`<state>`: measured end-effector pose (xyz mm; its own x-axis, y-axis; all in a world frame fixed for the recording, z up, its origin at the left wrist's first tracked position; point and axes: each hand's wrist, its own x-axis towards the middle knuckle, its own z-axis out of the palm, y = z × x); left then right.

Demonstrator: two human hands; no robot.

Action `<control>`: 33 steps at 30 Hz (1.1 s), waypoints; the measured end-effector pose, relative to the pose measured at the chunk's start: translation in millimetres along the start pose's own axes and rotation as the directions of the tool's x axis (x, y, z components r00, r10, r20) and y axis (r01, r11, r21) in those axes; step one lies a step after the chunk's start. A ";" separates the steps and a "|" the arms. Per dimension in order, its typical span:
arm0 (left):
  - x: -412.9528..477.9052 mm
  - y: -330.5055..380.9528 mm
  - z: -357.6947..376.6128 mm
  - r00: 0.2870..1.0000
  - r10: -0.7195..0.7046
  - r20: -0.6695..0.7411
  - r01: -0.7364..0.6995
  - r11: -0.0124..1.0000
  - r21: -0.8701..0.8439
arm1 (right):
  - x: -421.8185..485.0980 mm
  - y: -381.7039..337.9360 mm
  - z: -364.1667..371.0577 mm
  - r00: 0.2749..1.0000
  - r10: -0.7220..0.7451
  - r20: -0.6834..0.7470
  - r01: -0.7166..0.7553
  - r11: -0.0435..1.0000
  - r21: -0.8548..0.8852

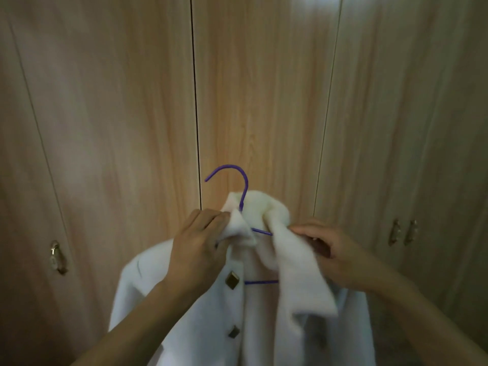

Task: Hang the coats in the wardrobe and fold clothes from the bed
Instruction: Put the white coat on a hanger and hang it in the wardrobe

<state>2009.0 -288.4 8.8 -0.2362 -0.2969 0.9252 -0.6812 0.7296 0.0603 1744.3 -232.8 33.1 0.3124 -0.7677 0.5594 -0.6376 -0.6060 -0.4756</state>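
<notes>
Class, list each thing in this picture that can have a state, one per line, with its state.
White woollen coat: on the hanger, front open.
Purple wire hanger: inside the coat, hook free.
Wooden wardrobe doors: closed.
Left hand: gripping the collar.
Right hand: gripping the lapel.

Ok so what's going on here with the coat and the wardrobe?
A person is putting a white coat on a purple hanger in front of the wardrobe. The left hand grips one side of the collar, and the right hand pinches the other side, settling it around the hook. The wardrobe doors are shut, so the coat isn't hung up yet.
</notes>
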 end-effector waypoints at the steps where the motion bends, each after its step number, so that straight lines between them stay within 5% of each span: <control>1: 0.5 -10.2 -0.2 1.000 -0.020 -0.006 0.020 1.000 0.008 | 6.7 -2.5 2.6 1.000 0.006 0.029 -0.006 1.000 -0.009; 13: -18.1 -117.3 -2.0 0.999 -0.029 -0.022 0.028 0.999 -0.020 | 84.4 0.9 120.3 0.987 -0.027 -0.158 -0.018 0.961 -0.277; 22: -57.9 -180.9 -17.6 0.981 -0.047 0.189 0.041 0.999 0.032 | 112.6 18.5 191.4 0.998 0.011 -0.060 -0.017 0.995 -0.096; 29: -81.8 -196.3 -19.7 0.969 -0.175 0.175 0.155 0.980 0.125 | 134.0 38.0 217.9 0.997 0.061 0.056 -0.065 0.995 0.077; 33: -91.8 -204.5 -23.0 0.956 -0.217 0.198 0.188 0.970 0.155 | 147.3 51.9 235.2 0.984 0.180 0.009 -0.177 0.958 0.227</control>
<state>2185.9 -396.2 -79.9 -0.2150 -0.5643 0.7971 -0.8123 0.5564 0.1749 1922.8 -426.3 -68.9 0.1986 -0.8662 0.4586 -0.5061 -0.4913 -0.7088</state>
